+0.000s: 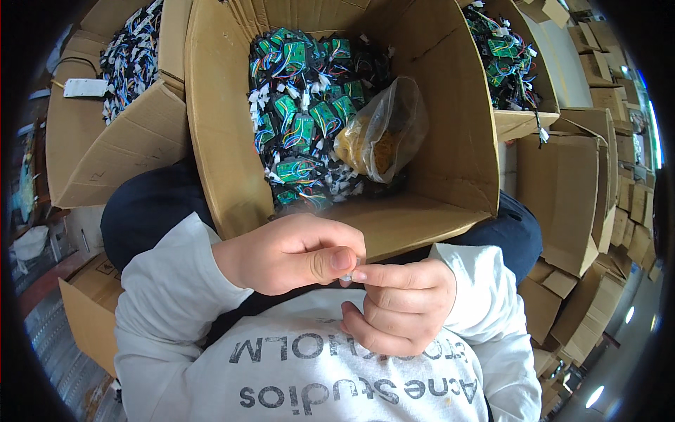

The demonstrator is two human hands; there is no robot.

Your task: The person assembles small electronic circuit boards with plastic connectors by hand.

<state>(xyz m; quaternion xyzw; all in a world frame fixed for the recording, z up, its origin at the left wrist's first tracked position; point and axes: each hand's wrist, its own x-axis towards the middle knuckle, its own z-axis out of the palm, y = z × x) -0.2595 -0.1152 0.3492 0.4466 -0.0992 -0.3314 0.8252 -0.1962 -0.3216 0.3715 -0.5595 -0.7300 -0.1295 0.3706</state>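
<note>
In front of my chest, my left hand [292,254] is closed, thumb pressed against the curled fingers. A small whitish, partly clear piece [346,277] pokes out at its fingertips, too small and covered to name. My right hand [404,302] meets it there, thumb and index fingertip pinched at the same piece, the other fingers curled in. Just beyond my hands stands an open cardboard box [436,214] between my knees. Inside lie many green circuit boards [302,130] with coloured wires and white connectors. A clear plastic bag [401,119] with small yellowish pieces rests on them.
To the left, another open carton [123,151] holds wires with white connectors, and a white rectangular block [86,88] hangs at its edge. A carton [527,116] at the upper right holds more boards. Further boxes [559,190] stand along the right, and one [91,309] at lower left.
</note>
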